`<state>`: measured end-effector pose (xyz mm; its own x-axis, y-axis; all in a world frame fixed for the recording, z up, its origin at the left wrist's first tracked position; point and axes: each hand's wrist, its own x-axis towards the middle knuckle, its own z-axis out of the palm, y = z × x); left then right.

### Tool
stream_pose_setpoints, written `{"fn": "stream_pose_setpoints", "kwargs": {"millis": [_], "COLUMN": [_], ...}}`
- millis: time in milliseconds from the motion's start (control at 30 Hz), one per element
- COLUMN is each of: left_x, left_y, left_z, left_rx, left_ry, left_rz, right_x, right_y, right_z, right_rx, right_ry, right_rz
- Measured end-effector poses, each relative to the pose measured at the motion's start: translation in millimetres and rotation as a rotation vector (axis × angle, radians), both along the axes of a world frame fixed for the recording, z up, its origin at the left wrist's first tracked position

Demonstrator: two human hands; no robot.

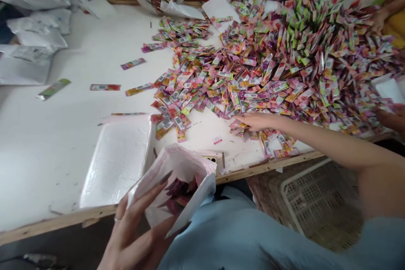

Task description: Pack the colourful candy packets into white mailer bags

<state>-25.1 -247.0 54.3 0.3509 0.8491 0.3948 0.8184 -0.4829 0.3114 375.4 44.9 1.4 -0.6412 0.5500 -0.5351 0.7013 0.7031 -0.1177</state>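
My left hand (142,223) grips a white mailing bag (193,215) at its rim, thumb and fingers spreading the mouth wide. Inside the bag lie several small dark red and pink sachets (180,194). My right hand (257,121) reaches to the near edge of a big heap of colourful printed sachets (234,80). Its fingers bend down over a small clump of sachets (239,128), with the fingertips partly hidden. A stack of flat white bags (117,160) rests on the table left of the open bag.
Loose sachets (105,87) are scattered on the white table (72,135). Filled white bags (28,63) stand at the far left. Across the table, a person's gloved hands (147,2) hold sachets and a white bag. A plastic basket (316,202) sits below the wooden table edge (268,168).
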Motion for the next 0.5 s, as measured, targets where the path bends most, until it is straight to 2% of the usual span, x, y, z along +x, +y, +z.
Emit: {"fn": "stream_pose_setpoints", "kwargs": {"millis": [100,167,267,367,433,500], "left_x": [1,3,10,19,23,24], "left_y": [7,11,17,22,23,23], "left_z": [7.7,12.3,19.1,25.2,27.5,27.8], "left_rx": [-0.004,0.031,0.054,0.060,0.082,0.100], "left_ry": [0.001,-0.026,-0.089,-0.139,-0.160,-0.169], "left_rz": [-0.068,-0.066,-0.045,-0.030,-0.026,-0.037], "right_x": [-13,-20,-25,-22,-17,-13], "right_y": [-4,-7,-8,-3,1,2], "right_z": [-3.8,-4.2,-5.4,-9.3,-13.0,-17.0], "right_rx": [0.082,0.106,0.094,0.051,-0.030,-0.170], "right_ry": [-0.105,-0.126,-0.112,0.020,0.238,0.523], "right_rz": [0.138,0.204,0.219,0.104,-0.022,-0.206]}}
